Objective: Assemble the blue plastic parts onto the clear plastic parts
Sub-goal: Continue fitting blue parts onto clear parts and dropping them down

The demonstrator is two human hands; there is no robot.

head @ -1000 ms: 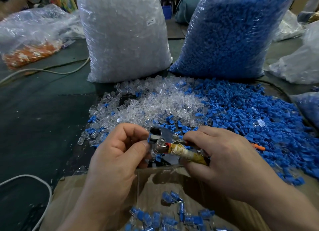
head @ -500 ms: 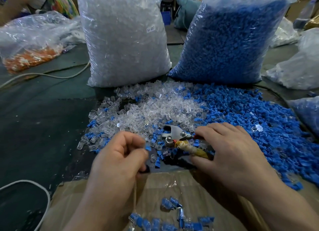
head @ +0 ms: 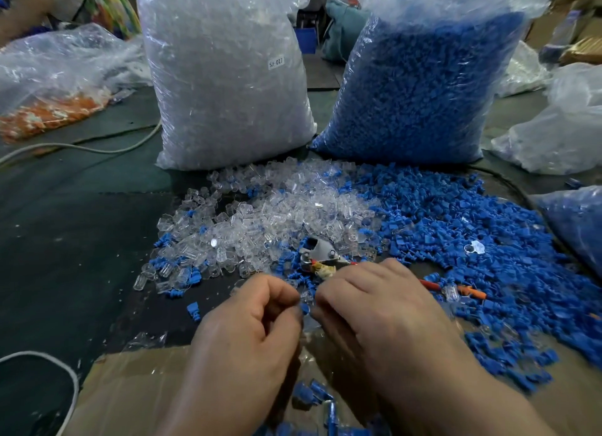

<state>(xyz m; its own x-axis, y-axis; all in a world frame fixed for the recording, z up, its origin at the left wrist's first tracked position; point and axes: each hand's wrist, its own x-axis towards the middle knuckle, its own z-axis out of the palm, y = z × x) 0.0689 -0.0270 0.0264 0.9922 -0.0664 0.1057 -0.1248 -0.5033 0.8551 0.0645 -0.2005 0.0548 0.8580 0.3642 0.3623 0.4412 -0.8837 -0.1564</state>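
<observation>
Lying between clear pile point(head: 277, 214), blue pile point(head: 472, 240): metal tool point(head: 321, 252).

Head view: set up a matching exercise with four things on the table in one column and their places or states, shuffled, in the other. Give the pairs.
Things:
1. clear-parts bag
2. blue-parts bag
3. orange-parts bag
4. tool

Places or states:
A. slumped at the far left
B. lying flat in front of the two upright bags
C. upright, right of centre
D. upright, bears a small white label

Pairs: 1-D, 2-C, 3-A, 4-B
</observation>
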